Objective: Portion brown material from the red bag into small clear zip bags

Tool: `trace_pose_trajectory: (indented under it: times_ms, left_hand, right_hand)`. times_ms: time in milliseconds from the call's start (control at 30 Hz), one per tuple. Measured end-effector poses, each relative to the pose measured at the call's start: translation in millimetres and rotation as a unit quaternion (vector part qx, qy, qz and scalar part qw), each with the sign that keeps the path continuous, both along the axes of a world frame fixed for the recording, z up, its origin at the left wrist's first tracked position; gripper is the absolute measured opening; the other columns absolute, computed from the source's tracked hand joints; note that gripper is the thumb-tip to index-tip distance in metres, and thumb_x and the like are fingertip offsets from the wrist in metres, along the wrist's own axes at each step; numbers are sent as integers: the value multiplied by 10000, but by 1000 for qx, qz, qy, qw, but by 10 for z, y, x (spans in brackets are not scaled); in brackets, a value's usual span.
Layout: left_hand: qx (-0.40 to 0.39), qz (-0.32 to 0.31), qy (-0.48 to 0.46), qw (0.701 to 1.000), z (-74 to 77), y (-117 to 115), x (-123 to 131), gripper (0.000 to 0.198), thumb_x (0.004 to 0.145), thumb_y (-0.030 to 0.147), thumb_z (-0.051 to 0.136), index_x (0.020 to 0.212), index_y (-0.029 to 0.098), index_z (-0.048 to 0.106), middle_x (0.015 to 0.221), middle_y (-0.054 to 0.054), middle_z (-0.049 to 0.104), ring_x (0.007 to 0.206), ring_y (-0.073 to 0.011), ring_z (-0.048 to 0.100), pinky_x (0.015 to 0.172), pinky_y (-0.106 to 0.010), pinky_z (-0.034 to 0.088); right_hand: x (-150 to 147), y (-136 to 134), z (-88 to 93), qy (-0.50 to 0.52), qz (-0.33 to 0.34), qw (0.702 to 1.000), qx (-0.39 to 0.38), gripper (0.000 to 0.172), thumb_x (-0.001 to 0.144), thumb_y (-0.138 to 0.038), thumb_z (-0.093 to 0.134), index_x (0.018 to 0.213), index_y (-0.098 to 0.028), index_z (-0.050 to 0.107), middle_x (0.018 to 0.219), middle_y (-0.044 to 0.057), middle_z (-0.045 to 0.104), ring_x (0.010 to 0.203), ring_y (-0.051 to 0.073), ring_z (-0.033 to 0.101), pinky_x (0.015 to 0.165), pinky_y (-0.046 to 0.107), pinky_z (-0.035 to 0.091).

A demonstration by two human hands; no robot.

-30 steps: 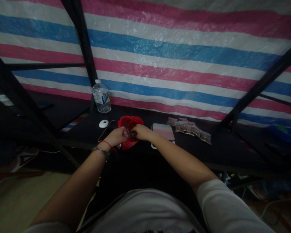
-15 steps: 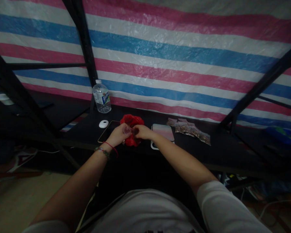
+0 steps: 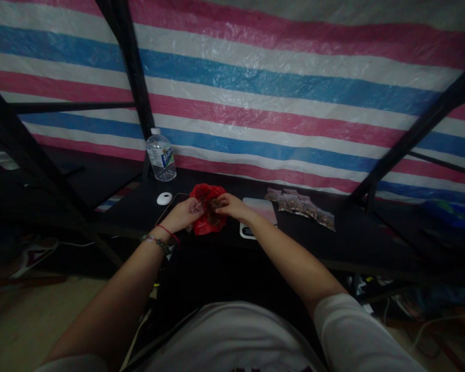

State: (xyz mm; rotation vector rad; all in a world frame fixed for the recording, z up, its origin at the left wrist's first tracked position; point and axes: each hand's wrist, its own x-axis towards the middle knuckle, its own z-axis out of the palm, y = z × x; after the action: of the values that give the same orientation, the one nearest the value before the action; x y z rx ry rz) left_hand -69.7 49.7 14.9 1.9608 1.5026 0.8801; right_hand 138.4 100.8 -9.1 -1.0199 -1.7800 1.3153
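Observation:
A crumpled red plastic bag with dark brown bits in it lies on the black table. My left hand is closed on a small clear packet at the bag's left edge. My right hand reaches into the bag's mouth with its fingers pinched together; what they hold is too small and dark to name. A beaded bracelet and a red string circle my left wrist.
Several small filled clear packets lie in a row to the right. A pink-cased phone lies beside my right forearm, a tablet under my left hand. A white mouse and water bottle stand behind. Black frame posts rise on both sides.
The red bag has spread open again after bunching up. My right hand has moved from the packet in my left hand into the bag's mouth.

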Motion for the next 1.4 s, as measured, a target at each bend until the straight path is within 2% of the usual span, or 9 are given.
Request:
trace_pose_trajectory:
  times_ms: [133, 267, 433, 633, 733, 867, 1033, 1167, 1400]
  left_hand:
    - [6, 7, 107, 994, 20, 3, -39, 267, 753, 452, 572, 827, 197, 603, 772, -26, 673, 694, -189, 627, 635, -267, 446]
    - [9, 13, 135, 991, 42, 1, -12, 295, 754, 474, 559, 849, 197, 600, 831, -42, 681, 744, -201, 634, 658, -274, 450]
    - [26, 11, 146, 989, 48, -29, 56, 226, 741, 398, 577, 834, 192, 583, 793, -40, 676, 714, -189, 627, 654, -268, 454]
    - [165, 10, 87, 982, 211, -185, 255, 169, 829, 299, 485, 899, 187, 590, 931, -54, 694, 827, -177, 641, 741, -257, 466]
    - [116, -37, 188, 975, 242, -219, 371, 151, 820, 242, 491, 904, 181, 600, 878, -70, 695, 803, -194, 648, 713, -263, 457]
    - [28, -67, 305, 949, 145, -180, 383, 150, 788, 298, 545, 875, 192, 607, 826, -86, 687, 726, -216, 644, 629, -277, 430]
    - [9, -72, 312, 947, 52, -123, 333, 191, 762, 362, 567, 872, 209, 602, 838, -80, 682, 740, -220, 641, 607, -274, 413]
    - [-6, -56, 314, 948, 27, -79, 396, 188, 761, 350, 568, 870, 200, 594, 853, -85, 683, 748, -223, 643, 601, -271, 405]
    - [23, -33, 280, 959, -46, -14, 529, 151, 794, 327, 535, 844, 193, 582, 798, -77, 675, 747, -217, 643, 618, -267, 398]
  right_hand:
    - [26, 6, 29, -43, -36, 998, 38, 356, 618, -89, 710, 923, -181, 551, 885, 4, 643, 806, 155, 626, 758, 314, 503]
    - [45, 18, 70, -53, -96, 989, 95, 357, 633, -126, 707, 942, -197, 543, 941, 3, 646, 882, 167, 624, 805, 330, 496]
    - [81, 8, 55, -80, -97, 984, 127, 364, 634, -152, 711, 960, -204, 557, 943, -4, 648, 875, 165, 621, 816, 333, 487]
    - [159, -70, 120, -107, -136, 976, 133, 341, 636, -187, 719, 951, -173, 589, 940, 15, 650, 847, 155, 608, 800, 310, 477]
    - [292, -149, 221, -124, -144, 973, 131, 300, 649, -211, 711, 929, -171, 610, 918, 17, 659, 832, 152, 610, 774, 286, 475]
    - [663, -223, 256, -181, -194, 954, 142, 317, 656, -278, 713, 945, -180, 628, 912, 25, 673, 789, 153, 623, 747, 278, 473]
    - [1244, -239, 84, -280, -340, 885, 149, 331, 663, -353, 688, 941, -180, 638, 884, 48, 681, 829, 199, 635, 783, 322, 467]
    - [1471, -288, -34, -357, -381, 842, 134, 405, 663, -468, 680, 967, -202, 661, 975, 81, 662, 958, 251, 606, 874, 388, 431]
    - [1559, -393, -20, -309, -373, 854, 189, 672, 641, -538, 691, 1212, -208, 558, 1221, 139, 568, 1193, 319, 476, 989, 508, 339]
